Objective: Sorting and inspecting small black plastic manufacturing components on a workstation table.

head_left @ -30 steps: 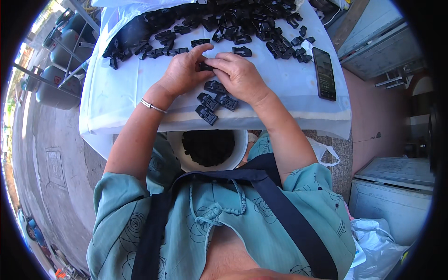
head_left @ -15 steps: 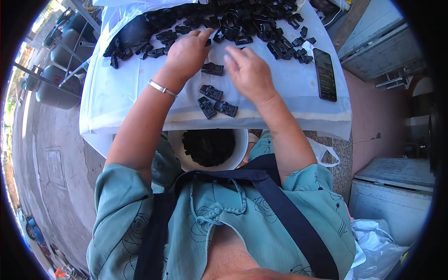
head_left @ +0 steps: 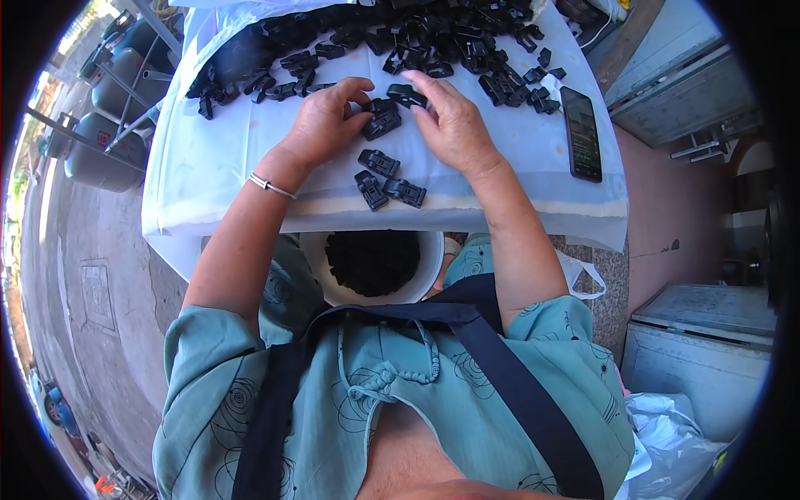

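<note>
Nearest the person, just below the near edge of the table (head_left: pixel 208 167) draped in white cloth, stood a round white plastic bucket (head_left: pixel 421 275) filled with small black pieces. The table serves as landmark for what follows.

On the table, close to its near edge and directly above the bucket, lay three black plastic buckle clips (head_left: pixel 385 177) in a loose cluster, touching or almost touching one another. Just beyond them, towards the middle of the table, the two hands met. The left hand (head_left: pixel 321 125), with a thin silver bangle (head_left: pixel 271 185) at its wrist, had its fingers curled and its thumb pressed onto a black plastic clip (head_left: pixel 382 123) that rested on the cloth. The right hand (head_left: pixel 454 125) lay beside it with fingers stretched forward, the fingertips resting on another black clip piece (head_left: pixel 406 93) just past the first; whether it pinched that piece could not be told.

Near the right edge of the table, well apart from the hands, a dark rectangular phone (head_left: pixel 581 133) lay flat with its screen up. Along the far side of the table spread a large heap of black plastic clips (head_left: pixel 400 37), running from the left corner across to the right.
</note>
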Demonstrator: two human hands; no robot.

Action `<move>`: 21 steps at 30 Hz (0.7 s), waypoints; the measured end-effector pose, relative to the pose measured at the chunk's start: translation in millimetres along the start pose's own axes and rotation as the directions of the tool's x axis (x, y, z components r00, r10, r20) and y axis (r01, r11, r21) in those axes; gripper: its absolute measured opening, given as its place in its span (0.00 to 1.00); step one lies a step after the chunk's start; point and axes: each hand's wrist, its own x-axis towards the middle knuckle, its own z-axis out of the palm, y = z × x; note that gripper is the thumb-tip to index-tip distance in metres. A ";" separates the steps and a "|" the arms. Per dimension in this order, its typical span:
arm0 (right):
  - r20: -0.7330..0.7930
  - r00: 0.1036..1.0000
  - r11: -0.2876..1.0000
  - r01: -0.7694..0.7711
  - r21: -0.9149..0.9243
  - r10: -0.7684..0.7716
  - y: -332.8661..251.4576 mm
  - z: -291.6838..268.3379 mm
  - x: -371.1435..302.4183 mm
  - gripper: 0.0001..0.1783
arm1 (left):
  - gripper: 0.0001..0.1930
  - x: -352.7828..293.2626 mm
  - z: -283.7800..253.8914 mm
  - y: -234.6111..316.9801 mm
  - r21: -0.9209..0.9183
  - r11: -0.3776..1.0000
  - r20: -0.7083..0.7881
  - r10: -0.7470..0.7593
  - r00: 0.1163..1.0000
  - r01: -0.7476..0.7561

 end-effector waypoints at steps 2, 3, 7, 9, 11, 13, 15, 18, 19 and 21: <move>0.024 0.981 0.979 0.189 0.079 -0.192 1.0 4.8 5.0 0.18 | 0.23 2.5 -0.7 7.2 -0.030 0.999 0.003 0.042 0.999 -0.042; 0.023 0.982 0.980 0.186 0.077 -0.188 3.3 6.4 6.8 0.18 | 0.24 3.4 -2.7 11.1 -0.027 1.000 0.043 0.003 0.999 -0.002; 0.155 0.959 0.971 0.240 0.003 -0.237 4.5 5.5 8.8 0.17 | 0.26 0.0 0.6 2.1 -0.080 0.996 0.000 0.046 0.999 -0.046; 0.190 0.950 0.968 0.253 -0.009 -0.246 -1.0 3.5 7.1 0.17 | 0.26 -0.8 1.1 -4.4 -0.045 0.996 -0.008 0.076 0.997 -0.076; 0.204 0.955 0.950 0.252 -0.184 -0.214 -9.5 2.4 -0.5 0.16 | 0.26 -0.8 0.6 -3.2 -0.014 0.994 -0.014 0.108 0.994 -0.108; 0.219 0.962 0.953 0.211 -0.220 -0.162 -13.0 4.4 -5.5 0.16 | 0.24 -0.7 -0.5 2.3 -0.009 0.996 0.004 0.093 0.996 -0.093; 0.226 0.968 0.951 0.166 -0.260 -0.107 -15.1 5.5 -9.5 0.16 | 0.23 -6.3 -8.1 9.5 -0.015 0.995 0.020 0.103 0.994 -0.103; 0.213 0.972 0.980 0.131 -0.147 -0.097 -7.4 4.1 -10.2 0.17 | 0.21 -7.1 -19.9 -4.8 0.190 0.967 -0.136 0.195 0.971 -0.168; 0.212 0.972 0.981 0.132 -0.143 -0.100 -2.8 -0.4 -7.7 0.17 | 0.20 -11.5 -26.2 -15.9 0.392 0.904 -0.275 0.291 0.916 -0.170; -0.033 0.995 0.982 0.093 -0.162 -0.099 13.5 -24.6 1.1 0.17 | 0.26 -14.2 -42.1 -28.8 0.531 0.832 -0.347 0.041 0.937 0.160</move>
